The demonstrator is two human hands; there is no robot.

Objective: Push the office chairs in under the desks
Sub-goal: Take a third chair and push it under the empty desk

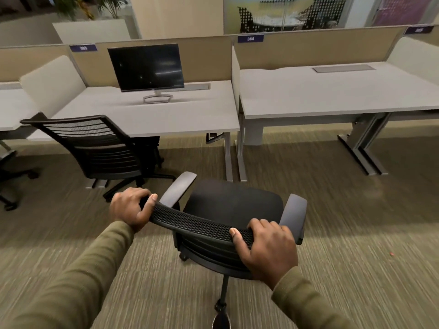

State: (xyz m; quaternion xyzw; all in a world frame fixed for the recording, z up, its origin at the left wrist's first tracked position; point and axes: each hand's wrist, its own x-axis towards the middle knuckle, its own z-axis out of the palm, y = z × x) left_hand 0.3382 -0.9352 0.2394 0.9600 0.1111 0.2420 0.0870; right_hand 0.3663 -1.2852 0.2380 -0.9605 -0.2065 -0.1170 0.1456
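**Desk:** What's behind the action?

**Operator:** Open-plan office, on my feed. Striped olive-brown carpet [356, 222] covers the floor. Two white desks stand side by side, the left desk [190, 115] bearing a dark monitor [147, 66], the right desk [332, 91] showing a grey cable flap [343, 68].

**Desk:** And further back?

**Operator:** Tan partition panels [308, 51] run behind both, with a blue tag reading 384 [250, 38]; I cannot read the second blue tag [83, 47], which is blurred. A cream side screen [52, 84] stands at left. Beyond, I see a white planter [92, 30] with green foliage [71, 5], a beige wall [178, 15] and patterned glass [285, 13]. The light is even and indoor.
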